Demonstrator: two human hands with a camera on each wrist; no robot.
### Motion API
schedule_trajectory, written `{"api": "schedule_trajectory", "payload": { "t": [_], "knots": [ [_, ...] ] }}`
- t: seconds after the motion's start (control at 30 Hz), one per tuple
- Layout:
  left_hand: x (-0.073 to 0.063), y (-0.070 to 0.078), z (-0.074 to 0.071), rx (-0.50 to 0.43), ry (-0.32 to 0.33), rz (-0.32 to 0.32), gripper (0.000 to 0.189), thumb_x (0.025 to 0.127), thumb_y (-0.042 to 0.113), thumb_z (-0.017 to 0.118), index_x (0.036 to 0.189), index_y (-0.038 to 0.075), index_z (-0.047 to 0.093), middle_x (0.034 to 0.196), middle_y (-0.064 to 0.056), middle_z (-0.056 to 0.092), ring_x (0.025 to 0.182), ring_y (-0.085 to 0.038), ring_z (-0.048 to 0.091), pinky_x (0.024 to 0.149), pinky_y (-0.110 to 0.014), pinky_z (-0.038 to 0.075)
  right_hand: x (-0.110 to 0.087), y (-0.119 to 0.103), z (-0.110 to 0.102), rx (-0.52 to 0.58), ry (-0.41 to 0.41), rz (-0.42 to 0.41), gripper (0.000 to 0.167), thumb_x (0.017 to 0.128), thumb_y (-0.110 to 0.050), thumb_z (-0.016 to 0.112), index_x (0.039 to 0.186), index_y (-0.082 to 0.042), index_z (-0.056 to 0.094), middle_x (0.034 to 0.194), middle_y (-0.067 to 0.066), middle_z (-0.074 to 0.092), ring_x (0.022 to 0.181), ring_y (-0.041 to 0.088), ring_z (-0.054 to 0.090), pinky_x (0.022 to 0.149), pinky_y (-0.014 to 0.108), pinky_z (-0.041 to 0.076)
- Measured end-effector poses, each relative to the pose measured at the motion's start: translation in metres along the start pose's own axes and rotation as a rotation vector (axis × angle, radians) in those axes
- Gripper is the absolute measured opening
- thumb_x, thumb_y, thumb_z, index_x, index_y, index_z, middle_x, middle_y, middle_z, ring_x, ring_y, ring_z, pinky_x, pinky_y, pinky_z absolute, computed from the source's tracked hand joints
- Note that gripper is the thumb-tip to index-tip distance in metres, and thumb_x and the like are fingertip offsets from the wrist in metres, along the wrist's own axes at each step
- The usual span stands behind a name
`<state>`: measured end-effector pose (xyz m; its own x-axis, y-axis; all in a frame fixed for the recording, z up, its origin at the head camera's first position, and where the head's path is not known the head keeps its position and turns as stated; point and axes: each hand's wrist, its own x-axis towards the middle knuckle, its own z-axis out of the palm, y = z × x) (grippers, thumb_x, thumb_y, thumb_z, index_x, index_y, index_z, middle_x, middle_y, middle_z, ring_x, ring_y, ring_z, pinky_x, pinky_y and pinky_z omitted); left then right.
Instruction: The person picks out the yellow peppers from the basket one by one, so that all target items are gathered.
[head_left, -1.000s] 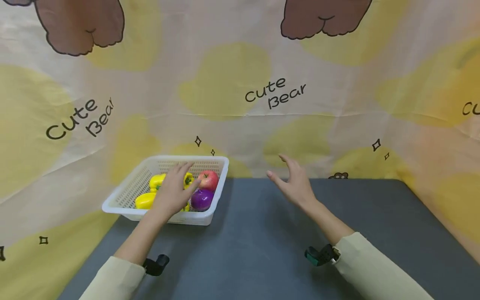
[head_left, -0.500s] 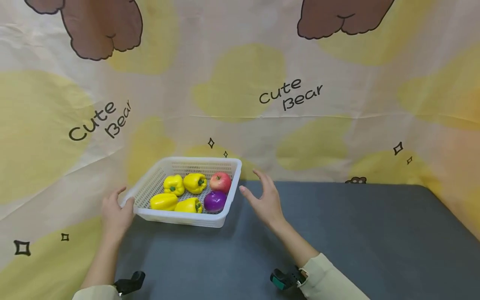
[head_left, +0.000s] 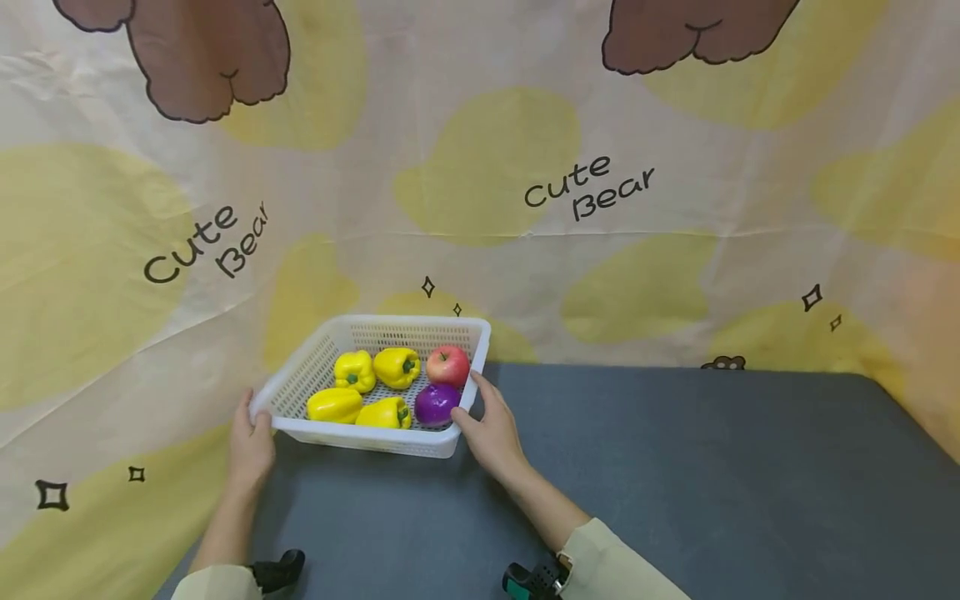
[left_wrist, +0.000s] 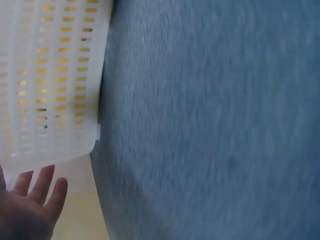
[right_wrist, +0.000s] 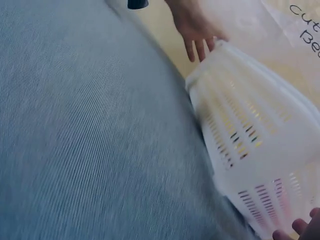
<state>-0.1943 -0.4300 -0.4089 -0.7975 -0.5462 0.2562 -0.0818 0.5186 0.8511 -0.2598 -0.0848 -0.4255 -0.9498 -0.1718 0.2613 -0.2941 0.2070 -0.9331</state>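
Observation:
A white perforated plastic basket (head_left: 360,437) stands at the far left of the grey table, in the head view. Inside lie several yellow bell peppers (head_left: 397,367), a red apple (head_left: 447,365) and a shiny purple onion (head_left: 437,404). My left hand (head_left: 251,450) holds the basket's left end, thumb over the rim by the front corner and fingers outside. At the opposite end, my right hand (head_left: 492,429) grips the right rim, thumb near the front corner. In the left wrist view, the left fingertips (left_wrist: 59,192) show below the basket's rim; the thumb is mostly hidden.
The grey table (head_left: 660,467) stretches away to the right of the basket. Behind it hangs a printed cloth (head_left: 480,167) with yellow patches, close to the basket's back. Dark devices (head_left: 279,571) are strapped to both wrists.
My left hand has moved from above the basket to its left end. The right hand has come leftward onto the right rim. The head view has shifted, with the basket appearing farther right.

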Motion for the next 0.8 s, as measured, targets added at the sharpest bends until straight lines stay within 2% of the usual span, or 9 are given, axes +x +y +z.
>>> {"api": "schedule_trajectory", "payload": {
  "t": [0.1,0.2,0.3,0.43,0.5,0.57,0.63,0.73,0.8],
  "knots": [
    [-0.005,0.002,0.008,-0.013,0.002,-0.041,0.061,0.103,0.017,0.023,0.161,0.0,0.013,0.162,-0.03,0.026,0.13,-0.028,0.049,0.108,-0.024,0.04,-0.001,0.0,-0.006,0.003,0.0,0.007,0.069,0.085,-0.021,0.062,0.152,-0.013,0.046,0.154,0.014,0.048,0.14,0.034,0.048,0.111,0.06,0.041],
    [-0.009,0.005,0.014,-0.022,0.0,-0.046,0.06,0.103,0.016,0.024,0.16,0.002,0.019,0.156,-0.031,0.036,0.096,-0.003,0.046,0.073,-0.009,0.038,-0.003,0.003,-0.014,0.003,0.001,0.001,0.069,0.085,-0.019,0.061,0.152,-0.012,0.046,0.154,0.013,0.049,0.138,0.033,0.049,0.108,0.059,0.043],
    [-0.014,0.009,0.018,-0.03,-0.008,-0.031,0.059,0.102,0.016,0.026,0.16,0.004,0.023,0.154,-0.03,0.039,0.087,0.008,0.042,0.068,-0.007,0.039,-0.005,0.007,-0.023,0.009,-0.001,-0.001,0.069,0.085,-0.019,0.06,0.152,-0.013,0.045,0.154,0.014,0.049,0.139,0.032,0.049,0.109,0.059,0.043],
    [-0.02,0.012,0.025,-0.018,-0.015,-0.022,0.058,0.102,0.017,0.027,0.159,0.006,0.026,0.15,-0.029,0.043,0.083,0.008,0.043,0.068,-0.008,0.039,-0.008,0.011,-0.036,-0.002,-0.002,0.0,0.068,0.087,-0.02,0.059,0.154,-0.014,0.044,0.156,0.013,0.048,0.135,0.028,0.051,0.107,0.052,0.045],
    [-0.023,0.013,0.029,-0.008,-0.014,-0.015,0.058,0.102,0.017,0.027,0.159,0.006,0.028,0.146,-0.029,0.047,0.08,0.008,0.044,0.068,-0.008,0.038,-0.011,0.012,-0.042,-0.003,-0.004,0.007,0.068,0.088,-0.019,0.059,0.154,-0.015,0.043,0.154,0.012,0.05,0.105,0.024,0.063,0.088,0.042,0.053],
    [-0.026,0.014,0.033,-0.014,-0.005,-0.012,0.056,0.102,0.017,0.028,0.158,0.006,0.031,0.143,-0.027,0.049,0.078,0.007,0.045,0.067,-0.008,0.039,-0.012,0.014,-0.049,-0.007,-0.006,0.016,0.068,0.088,-0.019,0.06,0.154,-0.017,0.044,0.141,0.012,0.059,0.071,0.016,0.056,0.066,0.03,0.049],
    [-0.029,0.015,0.038,-0.032,0.006,-0.014,0.055,0.103,0.018,0.03,0.157,0.008,0.034,0.141,-0.024,0.051,0.076,0.006,0.047,0.067,-0.01,0.041,-0.014,0.015,-0.056,-0.004,-0.007,0.026,0.067,0.088,-0.017,0.06,0.154,-0.02,0.045,0.113,0.011,0.066,0.051,0.01,0.036,0.051,0.024,0.036],
    [-0.033,0.02,0.045,-0.083,0.012,-0.021,0.053,0.103,0.019,0.032,0.155,0.009,0.038,0.141,-0.021,0.051,0.078,0.005,0.048,0.066,-0.011,0.045,-0.015,0.018,-0.068,-0.013,-0.003,0.03,0.068,0.087,-0.016,0.061,0.153,-0.021,0.046,0.074,0.006,0.049,0.044,0.006,0.027,0.046,0.022,0.029],
    [-0.036,0.023,0.049,-0.103,0.003,-0.028,0.053,0.103,0.019,0.035,0.154,0.01,0.041,0.141,-0.021,0.052,0.078,0.006,0.048,0.066,-0.012,0.047,-0.016,0.02,-0.077,-0.031,0.012,0.021,0.067,0.087,-0.016,0.062,0.152,-0.02,0.047,0.073,0.006,0.052,0.049,0.007,0.035,0.051,0.022,0.033]
  ]
}}
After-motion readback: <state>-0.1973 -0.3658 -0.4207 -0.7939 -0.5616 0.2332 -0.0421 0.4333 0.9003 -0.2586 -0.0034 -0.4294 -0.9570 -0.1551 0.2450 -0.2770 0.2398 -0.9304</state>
